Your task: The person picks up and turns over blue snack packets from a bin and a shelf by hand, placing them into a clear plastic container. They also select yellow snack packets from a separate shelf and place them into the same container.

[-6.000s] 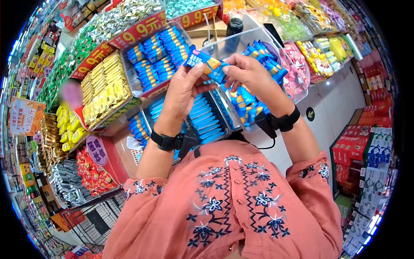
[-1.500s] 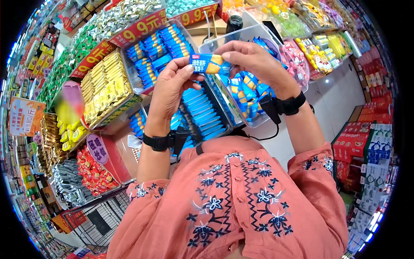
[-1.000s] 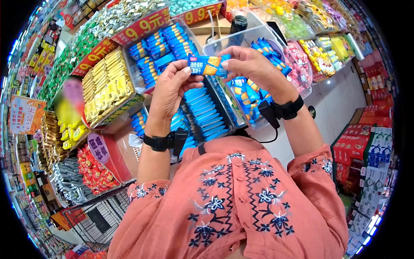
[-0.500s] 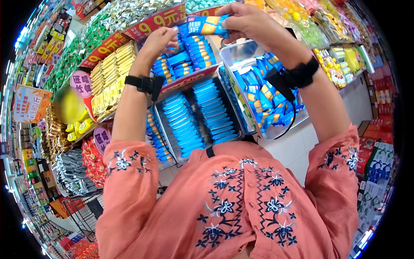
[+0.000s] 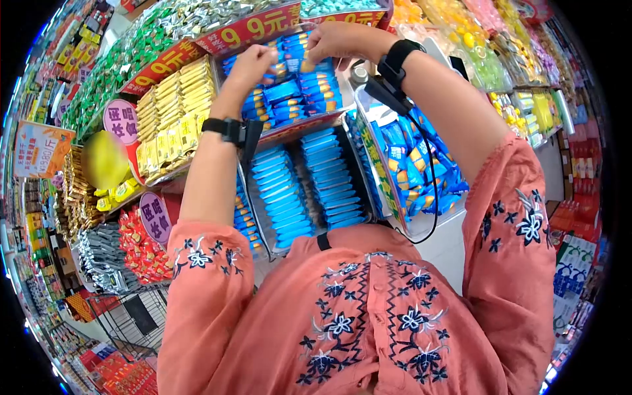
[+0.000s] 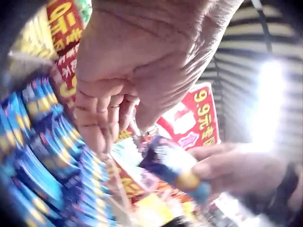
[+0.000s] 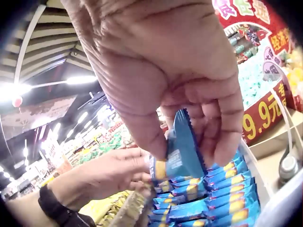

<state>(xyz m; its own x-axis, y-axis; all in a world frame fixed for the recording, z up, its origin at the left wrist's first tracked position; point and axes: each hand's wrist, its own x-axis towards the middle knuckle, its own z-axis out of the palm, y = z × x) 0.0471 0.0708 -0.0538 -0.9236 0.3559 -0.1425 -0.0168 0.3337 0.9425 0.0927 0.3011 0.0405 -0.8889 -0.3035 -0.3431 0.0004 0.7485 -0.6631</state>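
Packet (image 7: 182,149), blue with a serrated end, is pinched between thumb and fingers of the right hand (image 5: 337,41), above a bin (image 5: 306,124) of similar blue packets (image 5: 284,91). The left hand (image 5: 249,69) hovers over the same bin, its fingers loosely bent around nothing; the left wrist view shows a gap between it and the pinched packet. A red price strip (image 5: 253,30) reading 9.9元 runs behind. Yellow packets (image 5: 172,120) lie left of the bin; flat light-blue packs (image 5: 282,201) stand in rows in front.
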